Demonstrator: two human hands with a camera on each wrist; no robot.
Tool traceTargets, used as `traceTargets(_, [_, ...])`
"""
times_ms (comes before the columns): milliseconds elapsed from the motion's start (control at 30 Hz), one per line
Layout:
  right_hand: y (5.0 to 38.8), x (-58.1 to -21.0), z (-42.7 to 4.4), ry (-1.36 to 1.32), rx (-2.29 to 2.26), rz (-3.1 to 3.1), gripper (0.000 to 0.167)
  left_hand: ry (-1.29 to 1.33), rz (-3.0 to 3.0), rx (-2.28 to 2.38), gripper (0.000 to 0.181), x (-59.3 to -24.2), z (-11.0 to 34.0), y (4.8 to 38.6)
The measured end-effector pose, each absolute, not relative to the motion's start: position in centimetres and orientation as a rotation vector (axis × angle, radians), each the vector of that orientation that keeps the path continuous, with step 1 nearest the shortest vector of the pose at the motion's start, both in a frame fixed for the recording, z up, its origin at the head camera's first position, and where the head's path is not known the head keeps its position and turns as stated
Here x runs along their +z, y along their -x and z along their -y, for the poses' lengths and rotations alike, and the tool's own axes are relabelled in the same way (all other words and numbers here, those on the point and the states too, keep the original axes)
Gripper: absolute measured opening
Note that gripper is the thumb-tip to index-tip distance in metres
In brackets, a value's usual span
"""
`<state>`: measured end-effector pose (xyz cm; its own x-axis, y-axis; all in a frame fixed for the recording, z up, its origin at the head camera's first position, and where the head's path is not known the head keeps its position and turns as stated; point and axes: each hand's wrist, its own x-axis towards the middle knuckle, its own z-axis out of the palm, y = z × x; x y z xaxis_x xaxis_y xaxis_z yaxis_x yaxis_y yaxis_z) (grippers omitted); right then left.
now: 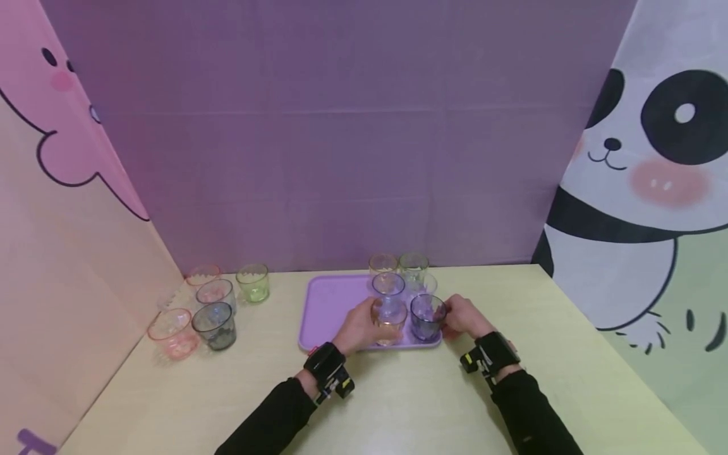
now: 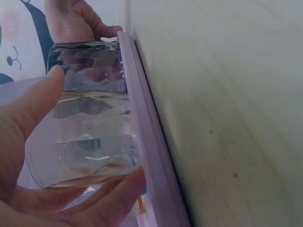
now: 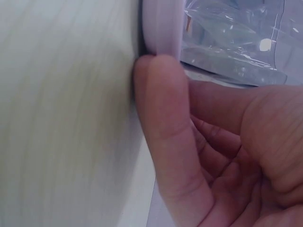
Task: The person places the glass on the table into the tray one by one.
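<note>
Left hand (image 1: 359, 327): grasping the amber-tinted glass (image 1: 389, 322), thumb on one side, fingers curled on the other. Glass is upright at the front of the purple tray (image 1: 335, 306); can't tell if its base is fully down. Right hand (image 1: 463, 317): fingertips touching the tray's right edge, just beside the dark purple glass (image 1: 428, 319); can't tell if I'm pinching the rim or only touching it. Dark purple glass sits at the tray's front right, next to the amber-tinted one. More glasses behind those two, incl. a blue-rimmed glass (image 1: 388, 285). Left of the tray, well apart on the table (image 1: 398, 404): pink glass (image 1: 175, 335), dark grey glass (image 1: 216, 328), green glass (image 1: 253, 284), two more.
</note>
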<state>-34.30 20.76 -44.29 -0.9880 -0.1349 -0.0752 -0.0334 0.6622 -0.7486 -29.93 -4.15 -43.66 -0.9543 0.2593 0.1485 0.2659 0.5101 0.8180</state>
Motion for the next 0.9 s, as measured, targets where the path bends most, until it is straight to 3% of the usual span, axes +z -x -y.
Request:
traceTargets(333, [34.28,-44.2,-20.83,0.14,-1.222,-2.746,0.014,0.547,2.729,-1.505,0.073,-43.79,3.89,29.93])
traceTargets(900, [34.25,-44.19,-20.68,0.1,-1.195,-2.758,0.018,0.572,2.735,-1.443,0.08,-43.64,4.32,29.82])
